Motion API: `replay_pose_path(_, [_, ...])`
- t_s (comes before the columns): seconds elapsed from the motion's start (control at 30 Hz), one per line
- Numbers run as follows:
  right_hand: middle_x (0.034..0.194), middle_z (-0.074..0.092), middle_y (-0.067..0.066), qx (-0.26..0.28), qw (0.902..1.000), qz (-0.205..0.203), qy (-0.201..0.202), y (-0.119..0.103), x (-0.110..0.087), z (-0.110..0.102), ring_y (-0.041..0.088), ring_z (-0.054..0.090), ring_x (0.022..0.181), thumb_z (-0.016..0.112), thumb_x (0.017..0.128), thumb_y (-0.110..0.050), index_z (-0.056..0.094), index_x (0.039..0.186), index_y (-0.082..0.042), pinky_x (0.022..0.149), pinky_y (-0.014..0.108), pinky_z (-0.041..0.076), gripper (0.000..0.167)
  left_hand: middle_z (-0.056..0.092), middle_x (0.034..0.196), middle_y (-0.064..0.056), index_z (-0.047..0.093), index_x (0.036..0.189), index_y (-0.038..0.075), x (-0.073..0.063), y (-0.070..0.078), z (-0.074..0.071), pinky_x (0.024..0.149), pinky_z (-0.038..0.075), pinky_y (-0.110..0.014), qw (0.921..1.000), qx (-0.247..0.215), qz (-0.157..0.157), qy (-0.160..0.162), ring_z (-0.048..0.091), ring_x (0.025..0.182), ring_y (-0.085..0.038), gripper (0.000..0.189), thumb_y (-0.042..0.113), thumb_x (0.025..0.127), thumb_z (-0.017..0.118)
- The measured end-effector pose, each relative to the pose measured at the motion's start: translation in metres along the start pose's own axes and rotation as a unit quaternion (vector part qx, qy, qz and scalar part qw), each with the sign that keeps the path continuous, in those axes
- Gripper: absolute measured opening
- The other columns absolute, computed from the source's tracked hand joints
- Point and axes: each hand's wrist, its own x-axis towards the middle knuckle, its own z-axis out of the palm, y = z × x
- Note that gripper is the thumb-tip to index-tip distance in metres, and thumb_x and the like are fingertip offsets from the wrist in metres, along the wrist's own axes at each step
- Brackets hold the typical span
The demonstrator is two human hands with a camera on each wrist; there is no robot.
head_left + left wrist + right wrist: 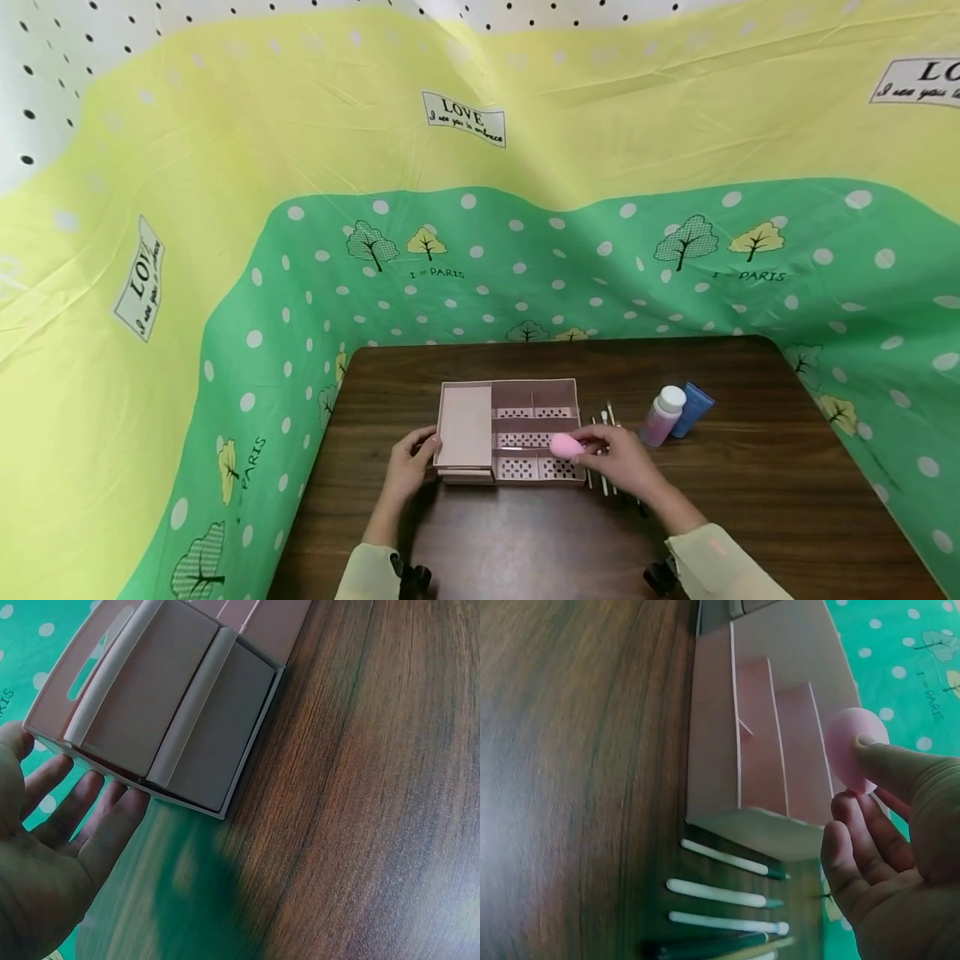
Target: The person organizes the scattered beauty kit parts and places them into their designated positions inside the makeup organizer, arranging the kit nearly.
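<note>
A pink makeup sponge (566,446) is pinched between the thumb and fingers of my right hand (618,457), over the right part of a pink organizer box (465,425). In the right wrist view the egg-shaped sponge (849,746) overlaps the edge of the box's open compartments (802,742). My left hand (408,465) touches the box's left side near its front corner. Seen from the left wrist, its fingertips (135,799) lie along the box's edge beside two closed drawers (217,720), the fingers extended.
Several makeup brushes (716,892) lie side by side on the dark wooden table (750,483), right of the box. Beyond them stand a pink bottle with a white cap (663,415) and a blue tube (693,408). A patterned green and yellow curtain (585,258) surrounds the table.
</note>
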Motion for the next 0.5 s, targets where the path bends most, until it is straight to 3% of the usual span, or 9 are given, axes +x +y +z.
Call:
replay_pose_path(0.37, [0.102, 0.074, 0.015, 0.067, 0.9972, -0.021, -0.025, -0.003, 0.008, 0.021, 0.025, 0.071, 0.084, 0.085, 0.081, -0.003, 0.074, 0.109, -0.002, 0.064, 0.025, 0.058, 0.030, 0.067, 0.118, -0.019, 0.068, 0.129, 0.003, -0.001, 0.002, 0.001, 0.069, 0.063, -0.034, 0.9999, -0.008, 0.009, 0.005, 0.067, 0.090, -0.018, 0.037, 0.025, 0.100, 0.069])
replay_pose_path(0.5, [0.103, 0.074, 0.014, 0.075, 0.9966, -0.014, -0.031, -0.004, 0.011, 0.028, 0.021, 0.071, 0.084, 0.084, 0.081, -0.002, 0.074, 0.108, -0.003, 0.065, 0.024, 0.059, 0.029, 0.067, 0.117, -0.020, 0.067, 0.130, 0.000, -0.002, 0.001, 0.001, 0.070, 0.063, -0.035, 0.9999, -0.004, 0.011, 0.006, 0.067, 0.090, -0.016, 0.038, 0.024, 0.101, 0.068])
